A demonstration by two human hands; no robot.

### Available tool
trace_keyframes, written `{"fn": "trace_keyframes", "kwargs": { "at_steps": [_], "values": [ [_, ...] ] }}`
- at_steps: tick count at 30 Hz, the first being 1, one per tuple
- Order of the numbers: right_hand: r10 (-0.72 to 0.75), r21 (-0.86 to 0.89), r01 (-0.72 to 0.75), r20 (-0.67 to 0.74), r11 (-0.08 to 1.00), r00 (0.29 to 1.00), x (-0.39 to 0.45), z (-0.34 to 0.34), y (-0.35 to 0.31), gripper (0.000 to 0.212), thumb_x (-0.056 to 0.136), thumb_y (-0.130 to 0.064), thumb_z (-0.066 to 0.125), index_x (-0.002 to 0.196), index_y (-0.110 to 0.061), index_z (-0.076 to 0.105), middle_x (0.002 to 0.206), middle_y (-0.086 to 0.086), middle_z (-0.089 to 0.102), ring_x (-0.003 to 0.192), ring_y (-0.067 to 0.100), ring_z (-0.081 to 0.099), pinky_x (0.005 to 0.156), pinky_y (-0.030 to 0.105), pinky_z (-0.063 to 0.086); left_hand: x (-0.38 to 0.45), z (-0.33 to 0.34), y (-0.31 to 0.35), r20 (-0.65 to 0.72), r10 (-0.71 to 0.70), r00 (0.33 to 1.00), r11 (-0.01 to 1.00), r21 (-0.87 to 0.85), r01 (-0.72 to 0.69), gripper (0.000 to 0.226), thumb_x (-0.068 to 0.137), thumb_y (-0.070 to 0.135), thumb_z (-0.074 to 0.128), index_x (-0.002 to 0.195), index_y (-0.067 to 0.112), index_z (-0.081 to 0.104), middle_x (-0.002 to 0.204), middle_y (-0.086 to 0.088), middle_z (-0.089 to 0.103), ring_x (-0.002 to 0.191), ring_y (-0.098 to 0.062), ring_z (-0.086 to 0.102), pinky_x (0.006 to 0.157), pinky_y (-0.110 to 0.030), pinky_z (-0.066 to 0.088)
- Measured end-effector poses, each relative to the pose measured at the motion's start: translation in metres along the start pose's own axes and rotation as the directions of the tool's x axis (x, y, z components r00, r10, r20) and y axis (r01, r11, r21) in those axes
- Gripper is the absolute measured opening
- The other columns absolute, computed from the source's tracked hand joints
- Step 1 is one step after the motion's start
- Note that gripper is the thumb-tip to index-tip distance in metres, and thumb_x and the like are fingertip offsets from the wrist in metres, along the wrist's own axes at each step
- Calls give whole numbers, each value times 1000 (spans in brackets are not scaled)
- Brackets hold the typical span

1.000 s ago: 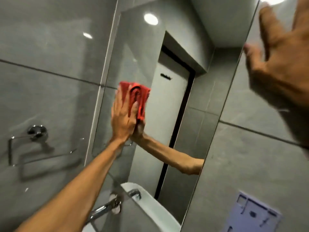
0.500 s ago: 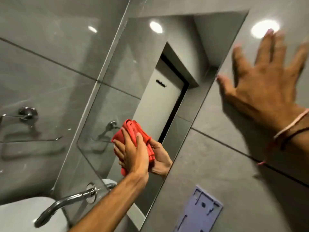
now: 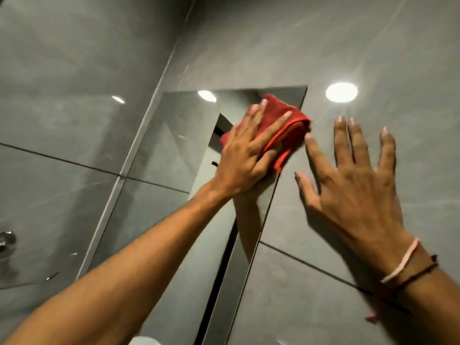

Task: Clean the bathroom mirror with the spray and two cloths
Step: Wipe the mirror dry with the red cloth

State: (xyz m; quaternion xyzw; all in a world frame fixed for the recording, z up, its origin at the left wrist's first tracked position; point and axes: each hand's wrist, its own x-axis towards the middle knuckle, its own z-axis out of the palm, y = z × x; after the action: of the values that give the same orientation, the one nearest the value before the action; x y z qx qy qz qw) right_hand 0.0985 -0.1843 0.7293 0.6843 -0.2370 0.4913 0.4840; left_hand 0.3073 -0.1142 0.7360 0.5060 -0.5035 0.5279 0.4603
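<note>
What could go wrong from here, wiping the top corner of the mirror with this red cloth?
The red cloth is bunched under the left hand, so it may streak the mirror. It overlaps the mirror's right edge and might snag there. The right hand seems braced on glossy wall tile and might slip.

Bunched red cloth [image 3: 281, 131] at the mirror [image 3: 174, 145]'s upper right corner

Left hand [image 3: 246, 155] covers the lower-left half of red cloth [image 3: 281, 120]. Mirror [image 3: 174, 135] bottom runs off the lower frame edge, partly behind left forearm [image 3: 149, 257]. Chrome fitting [image 3: 6, 241] clipped at left edge, can't ID. White object [image 3: 145, 341] at bottom edge: only a sliver. Right hand [image 3: 356, 192] fingertips blurred.
</note>
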Motion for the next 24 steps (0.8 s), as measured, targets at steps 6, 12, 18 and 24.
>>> {"fn": "trace_keyframes", "kwargs": {
  "at_steps": [6, 12, 18, 24],
  "values": [
    [8, 47, -5, -73, 999, 997, -2, 5, -1, 71, 103, -64, 28, 164, -28, 25, 174, 24, 20, 162, 41, 19, 125, 75, 15, -199, -6, -16, -21, -400, 916, 916, 40, 400, 63, 99, 58, 33, 158, 35, 25, 171, -9, 13, 159, -25, 11, 125, -51, 22],
    [56, 131, -43, -97, 990, 994, -8, 16, -4, 71, 102, -64, 30, 161, -25, 22, 159, 25, 40, 151, 45, 37, 116, 78, 29, -346, 6, 109, -25, -890, 455, 455, -107, 884, 68, 96, 49, 41, 158, 26, 25, 171, -8, 10, 159, -23, 10, 127, -52, 18],
    [-12, 159, 3, 53, 987, 998, -4, -12, 0, 73, 101, -63, 36, 164, -26, 29, 174, 24, 17, 163, 39, 16, 129, 68, 13, -278, 11, 148, 40, -998, 57, 36, -410, 912, 74, 85, 45, 39, 157, 33, 29, 171, -10, 11, 158, -30, 12, 124, -55, 14],
    [9, 679, -145, 199, 719, 980, -29, -48, 20, 68, 94, -57, 60, 156, -32, 47, 176, 7, 24, 165, 19, 13, 132, 37, 15, -88, 8, 125, -128, -905, 406, 362, -734, 574, 80, 89, 1, 60, 156, 29, 29, 151, -3, 48, 127, -20, 62, 105, -42, 54]
  ]
}}
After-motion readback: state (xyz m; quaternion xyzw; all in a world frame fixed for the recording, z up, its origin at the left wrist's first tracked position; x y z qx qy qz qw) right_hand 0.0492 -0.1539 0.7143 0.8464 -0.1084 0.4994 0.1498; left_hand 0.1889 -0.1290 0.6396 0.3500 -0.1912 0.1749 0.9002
